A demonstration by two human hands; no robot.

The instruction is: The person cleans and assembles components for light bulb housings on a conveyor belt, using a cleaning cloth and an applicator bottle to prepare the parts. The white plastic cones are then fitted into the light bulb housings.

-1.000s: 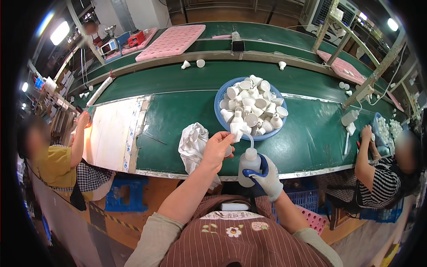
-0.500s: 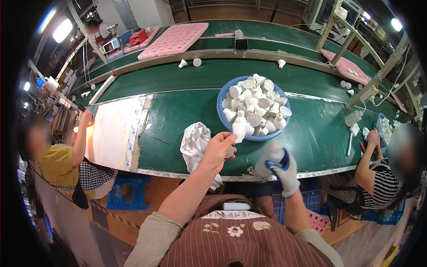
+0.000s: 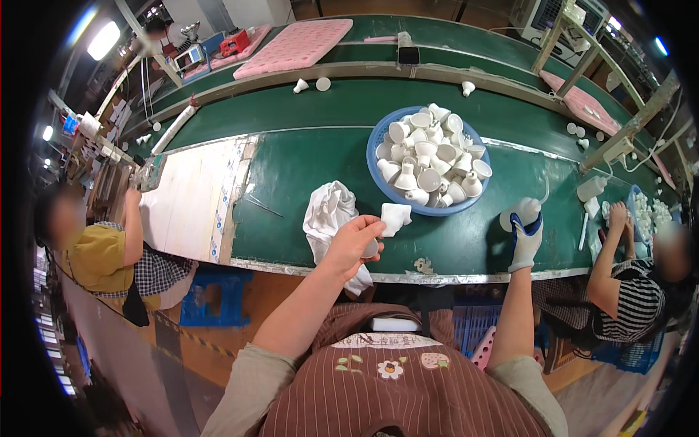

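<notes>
My bare left hand [image 3: 354,246] pinches a small folded white cloth [image 3: 395,218] between thumb and fingertips. A round white cup-like piece [image 3: 370,249] is tucked in its lower fingers, partly hidden. To the right, my right hand [image 3: 526,246], in a white and blue glove, is closed around a translucent squeeze bottle [image 3: 523,213] with a thin bent spout. The bottle is upright at the green table [image 3: 306,156]; whether it rests there I cannot tell. Beyond my hands, a blue basket [image 3: 376,169] is heaped with white lamp-bulb housings [image 3: 425,151].
A crumpled white cloth [image 3: 325,213] lies left of my left hand, over the table's front edge. Farther left is a pale board [image 3: 191,200]. Co-workers sit at both sides. Loose housings [image 3: 301,86] and a pink foam tray [image 3: 302,47] lie toward the back.
My right hand has carried the squeeze bottle to the right, away from my left hand, and the bottle is now upright. My left hand keeps the folded cloth and the cup-like piece.
</notes>
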